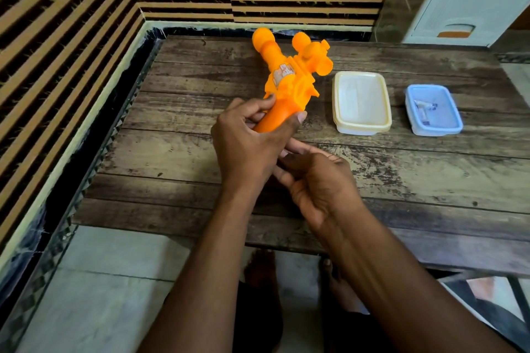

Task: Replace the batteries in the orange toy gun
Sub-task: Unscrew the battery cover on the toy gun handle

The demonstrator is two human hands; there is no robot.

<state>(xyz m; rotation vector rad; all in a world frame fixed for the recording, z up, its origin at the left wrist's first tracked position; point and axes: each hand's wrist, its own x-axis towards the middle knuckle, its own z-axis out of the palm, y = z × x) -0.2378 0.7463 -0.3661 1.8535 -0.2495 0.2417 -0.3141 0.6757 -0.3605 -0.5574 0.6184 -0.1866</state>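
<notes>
The orange toy gun (286,71) is held above the dark wooden table (172,152), its barrel pointing away from me. My left hand (252,140) grips its handle, thumb on the right side and fingers curled round the left. Just below and to the right, my right hand (318,180) is at the butt of the handle with its fingers curled; whatever it may hold is hidden behind my left hand. No battery shows in either hand.
A cream-lidded white box (361,103) stands right of the gun. Farther right sits a blue box (433,110) holding a few small items. A striped wall runs along the left and back. My bare feet show under the table's near edge.
</notes>
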